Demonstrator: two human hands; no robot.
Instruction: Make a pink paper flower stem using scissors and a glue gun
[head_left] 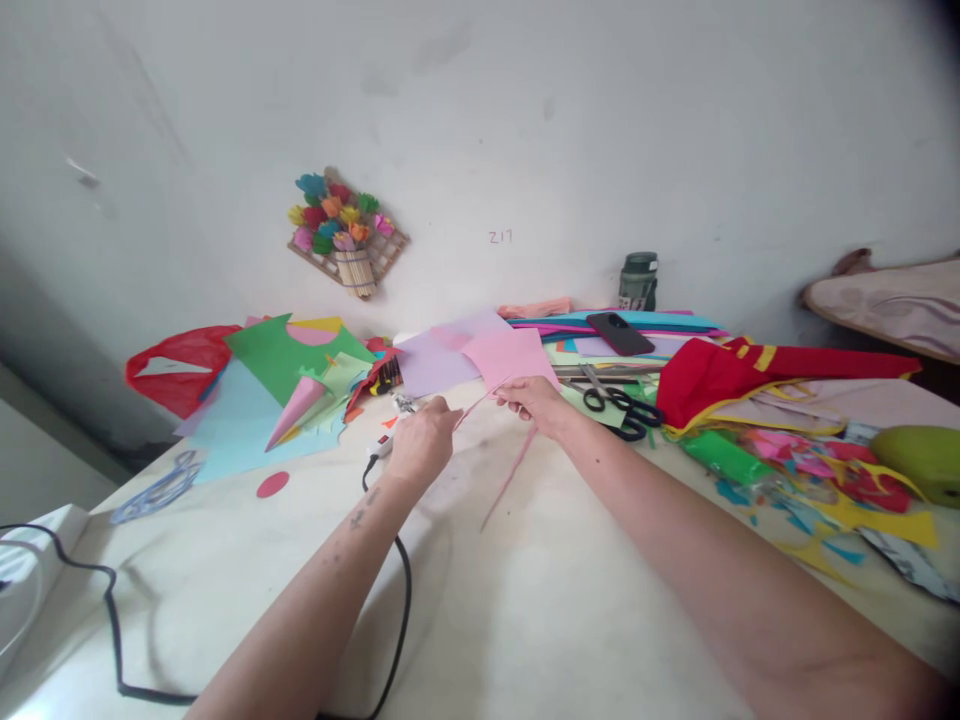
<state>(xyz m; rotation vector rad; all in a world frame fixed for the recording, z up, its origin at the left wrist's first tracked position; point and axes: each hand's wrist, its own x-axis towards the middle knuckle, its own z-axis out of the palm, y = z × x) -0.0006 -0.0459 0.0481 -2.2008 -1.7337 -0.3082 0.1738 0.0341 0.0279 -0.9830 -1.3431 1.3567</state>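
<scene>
A thin pink paper strip runs between my two hands above the table. My left hand is closed, its fingertips on one end of the strip. My right hand pinches the strip further along, and a loose pink tail hangs below it towards the tabletop. Just beyond my right hand lies a pink paper sheet. Behind my left hand sits a partly hidden item with a white switch piece on a black cable.
Scissors, a phone and stacked coloured sheets lie at the back right. A red-and-yellow cloth and paper scraps cover the right side. At left are a pink cone, a red disc and a power strip.
</scene>
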